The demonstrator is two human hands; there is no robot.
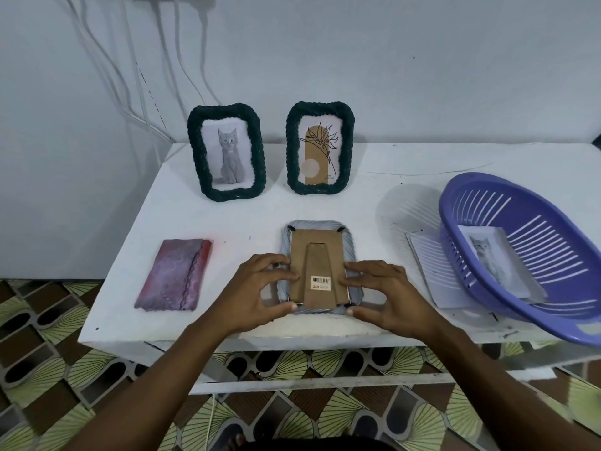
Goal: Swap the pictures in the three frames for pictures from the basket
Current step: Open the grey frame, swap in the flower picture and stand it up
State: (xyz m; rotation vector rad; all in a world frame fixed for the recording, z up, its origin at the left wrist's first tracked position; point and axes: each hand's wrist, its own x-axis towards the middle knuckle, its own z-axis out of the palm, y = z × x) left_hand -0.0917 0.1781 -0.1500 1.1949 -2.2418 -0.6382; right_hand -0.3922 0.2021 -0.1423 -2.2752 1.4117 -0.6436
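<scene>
- We found the grey frame face down at lower centre of the table, brown backing up, stand folded flat, barcode sticker showing.
- Left hand and right hand flanked the backing; fingertips pressed its side edges, thumbs at the lower rim. Fingers were spread and resting, not clamped around anything.
- Black clips showed at the backing's corners; we could not tell whether they were turned to lock or release.
- Two dark green frames stood upright at upper centre: the left frame held a kitten picture, the right frame a plant drawing.
- We judged the left frame possibly swapped, since its kitten resembled the basket's picture; the right one looked untouched, the grey one in hand. Not certain.
- The basket, purple and slotted, sat at right, tilted toward us. In it lay a kitten print; whether more lay beneath, we could not tell.
- White sheets lay just left of the basket, partly under it.
- A pink patterned picture lay flat at lower left, apart from the frames.
</scene>
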